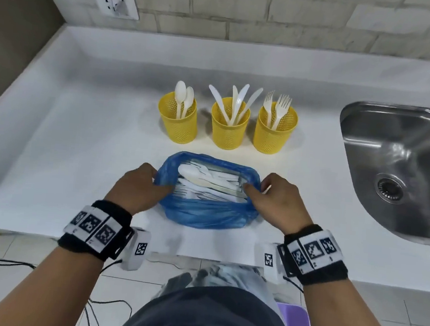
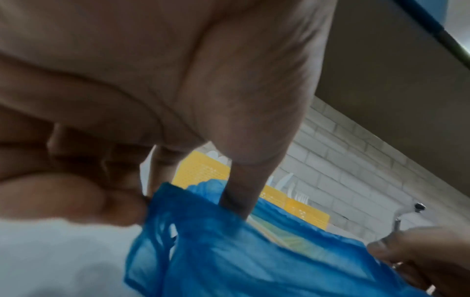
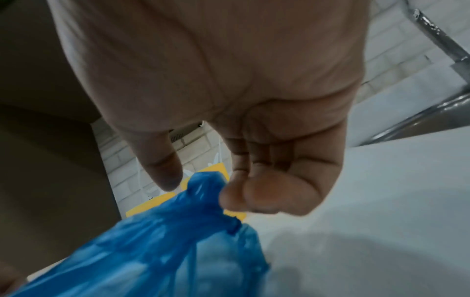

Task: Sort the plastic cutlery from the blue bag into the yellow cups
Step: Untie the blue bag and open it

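Note:
A blue bag lies open on the white counter, full of white plastic cutlery. My left hand pinches the bag's left rim, thumb inside the opening. My right hand pinches the right rim between thumb and curled fingers. Behind the bag stand three yellow cups: the left cup holds spoons, the middle cup holds knives, the right cup holds forks.
A steel sink is set into the counter at the right. A brick wall with a socket runs along the back. Cables trail over the tiled floor below the counter's front edge.

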A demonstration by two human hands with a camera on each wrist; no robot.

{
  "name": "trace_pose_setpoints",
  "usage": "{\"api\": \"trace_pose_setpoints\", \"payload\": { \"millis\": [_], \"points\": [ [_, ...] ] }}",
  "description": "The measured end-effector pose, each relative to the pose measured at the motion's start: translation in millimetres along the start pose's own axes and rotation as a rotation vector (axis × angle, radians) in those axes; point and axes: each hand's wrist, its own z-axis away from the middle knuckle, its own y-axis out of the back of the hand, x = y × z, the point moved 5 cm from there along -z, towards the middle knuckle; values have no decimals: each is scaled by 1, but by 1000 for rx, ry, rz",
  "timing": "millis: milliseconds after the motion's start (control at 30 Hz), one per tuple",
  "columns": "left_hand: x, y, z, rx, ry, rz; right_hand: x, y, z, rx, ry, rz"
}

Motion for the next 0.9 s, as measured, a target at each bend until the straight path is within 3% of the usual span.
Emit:
{"api": "trace_pose_setpoints", "payload": {
  "millis": [67,167,267,433,533,633,733,833,900],
  "points": [
    [2,-3,7,-25,-16,-90,-1,-7,0,-35,16,-18],
    [7,-3,11,-38,-77,-43,-2,-15,-3,-75,49,-23],
    [2,-7,17,-111,-69,370,3,-19,1,-67,24,-280],
    [-18,-24,11,-359,149,1225,17,-31,10,-145,-289,-1118],
    [-27,-37,9,-451,298,1437,24,-42,15,-159,-391,-1353],
    [-32,-42,14,-481,200,1367,23,-39,21,-71,-316,-1233],
    [-40,-32,22,-229,183,1060,23,-23,23,50,-175,-775],
    [-47,-24,27,-91,193,680,22,-21,30,-40,-126,-344],
    [-45,-25,30,-93,133,602,16,-27,38,-135,-107,-274]
  ]
}}
